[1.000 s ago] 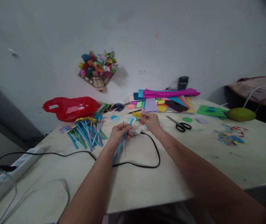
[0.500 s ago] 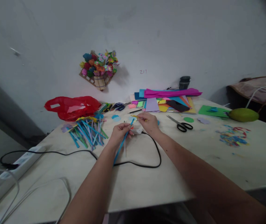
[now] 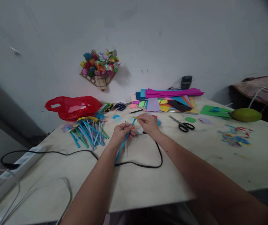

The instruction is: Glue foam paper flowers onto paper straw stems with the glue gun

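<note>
A thin blue strip (image 3: 124, 145) is pinched near its upper end in my left hand (image 3: 120, 134) and slants down toward my forearm. Close beside it, my right hand (image 3: 150, 125) pinches a small thin yellow piece (image 3: 135, 117) at the strip's tip. Whether the two pieces touch I cannot tell. Under my hands lies a white device (image 3: 139, 131) with a black cord (image 3: 161, 153), partly hidden. Pale blue paper shapes (image 3: 117, 117) lie just behind my left hand, and a red paper flower (image 3: 155, 117) shows behind my right hand.
Black-handled scissors (image 3: 183, 125) lie to the right, near paper scraps (image 3: 234, 136) and a green fruit-like object (image 3: 246, 115). Paper flowers with strip stems (image 3: 89, 132) and a red bag (image 3: 74, 107) are at left. Coloured sheets (image 3: 173, 93) lie at the back.
My right hand has shifted slightly, and the red paper flower behind it now shows. My left hand keeps its grip on the blue strip.
</note>
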Demonstrator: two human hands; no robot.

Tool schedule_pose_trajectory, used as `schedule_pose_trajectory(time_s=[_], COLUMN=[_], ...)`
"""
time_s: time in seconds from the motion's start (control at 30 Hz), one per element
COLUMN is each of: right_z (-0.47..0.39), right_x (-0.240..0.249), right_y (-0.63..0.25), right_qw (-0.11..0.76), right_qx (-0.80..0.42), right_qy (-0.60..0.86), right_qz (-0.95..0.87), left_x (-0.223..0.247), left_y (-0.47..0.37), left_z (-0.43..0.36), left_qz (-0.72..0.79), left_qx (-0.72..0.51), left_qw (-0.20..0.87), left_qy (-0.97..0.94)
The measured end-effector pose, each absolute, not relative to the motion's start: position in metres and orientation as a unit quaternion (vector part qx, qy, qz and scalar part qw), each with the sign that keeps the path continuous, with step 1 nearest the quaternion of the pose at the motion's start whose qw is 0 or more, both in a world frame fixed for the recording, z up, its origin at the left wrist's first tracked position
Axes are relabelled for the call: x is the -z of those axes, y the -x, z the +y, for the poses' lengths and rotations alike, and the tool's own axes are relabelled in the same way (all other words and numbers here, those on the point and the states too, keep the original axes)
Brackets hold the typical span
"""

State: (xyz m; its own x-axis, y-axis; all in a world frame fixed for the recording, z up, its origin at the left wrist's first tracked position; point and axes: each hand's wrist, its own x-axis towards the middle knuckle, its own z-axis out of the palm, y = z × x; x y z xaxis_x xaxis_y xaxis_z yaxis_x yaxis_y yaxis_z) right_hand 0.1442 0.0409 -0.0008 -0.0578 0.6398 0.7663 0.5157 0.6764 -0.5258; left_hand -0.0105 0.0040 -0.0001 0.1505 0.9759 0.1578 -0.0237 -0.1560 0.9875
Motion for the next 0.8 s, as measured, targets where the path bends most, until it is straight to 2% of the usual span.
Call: schedule_pose_trajectory(time_s=[0.8], right_z=[0.0340], right_x=[0.0014], right_y=[-0.1432], right_qw=[0.486], right_qx=[0.020], right_qy=[0.389], right_qz=[-0.783], left_x=[0.0016], left_y=[0.0126], left_z=[0.0052], left_qz=[0.406], left_qx=[-0.518], left_qw=[0.505], left_qy=[-0.559])
